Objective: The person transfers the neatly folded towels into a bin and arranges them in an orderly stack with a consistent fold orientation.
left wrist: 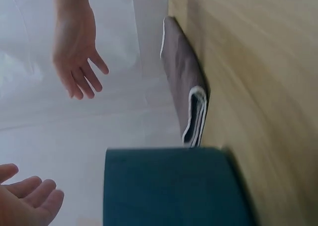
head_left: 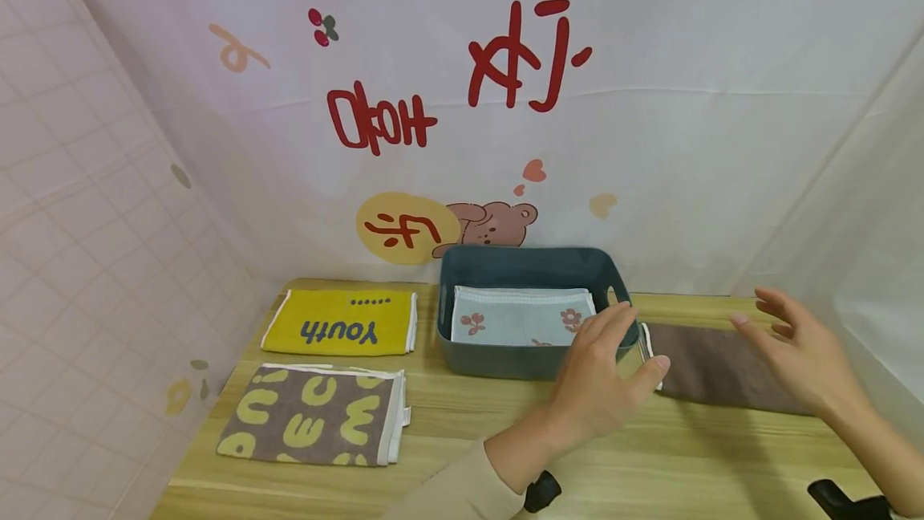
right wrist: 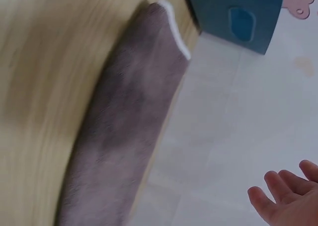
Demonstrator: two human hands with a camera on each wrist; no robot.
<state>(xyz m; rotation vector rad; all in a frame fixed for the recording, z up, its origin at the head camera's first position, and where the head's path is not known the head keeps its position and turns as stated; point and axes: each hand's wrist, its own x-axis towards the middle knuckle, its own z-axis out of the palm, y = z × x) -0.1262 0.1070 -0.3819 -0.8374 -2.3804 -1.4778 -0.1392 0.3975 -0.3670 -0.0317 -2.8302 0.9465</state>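
Observation:
A folded brown towel (head_left: 722, 367) with white edging lies on the table to the right of a teal basket (head_left: 498, 361). Inside the basket is a folded light-blue towel (head_left: 516, 317) with flower prints. My left hand (head_left: 595, 379) hovers in front of the basket's right end, overlapping its rim in the head view, fingers loosely extended and holding nothing. Over the right part of the brown towel is my right hand (head_left: 801, 351), its fingers relaxed and apart. In the right wrist view the right hand (right wrist: 290, 196) shows beside the brown towel (right wrist: 124, 121), with nothing in its grasp.
On the left of the wooden table (head_left: 462, 456) lie a folded yellow towel (head_left: 339, 323) marked "Youth" and, nearer, a grey-brown towel (head_left: 310, 416) with yellow-green letters. A white printed curtain (head_left: 650, 159) hangs behind the table and down both sides.

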